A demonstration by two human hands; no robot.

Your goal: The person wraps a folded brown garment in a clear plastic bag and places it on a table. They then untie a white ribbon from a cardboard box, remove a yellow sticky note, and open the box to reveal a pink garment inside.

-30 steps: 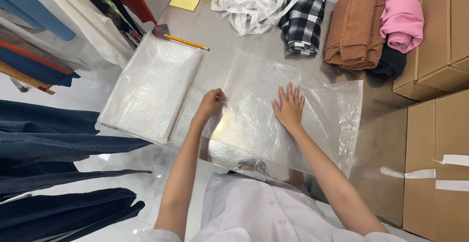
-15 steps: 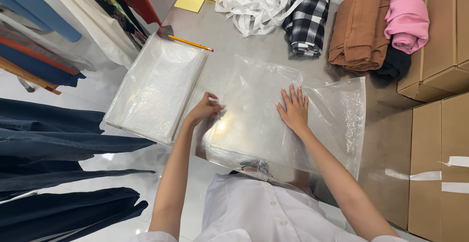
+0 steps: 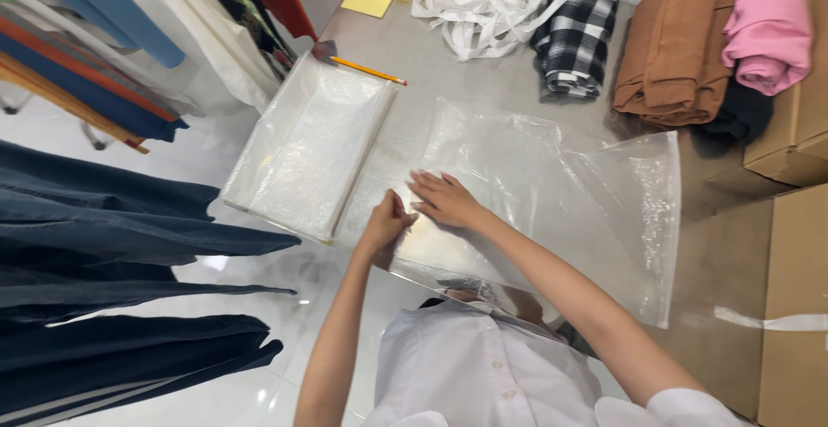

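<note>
A glossy clear plastic bag (image 3: pixel 552 194) lies on a smooth, dull-sheened metal table (image 3: pixel 483 82) beside matt cardboard boxes (image 3: pixel 793 298).

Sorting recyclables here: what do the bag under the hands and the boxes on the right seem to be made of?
The bag looks like thin clear plastic film: glossy, wrinkled, with the table showing through. The boxes look like matte brown cardboard, one with a pale tape strip. Both hands, left and right, press on the bag.
</note>
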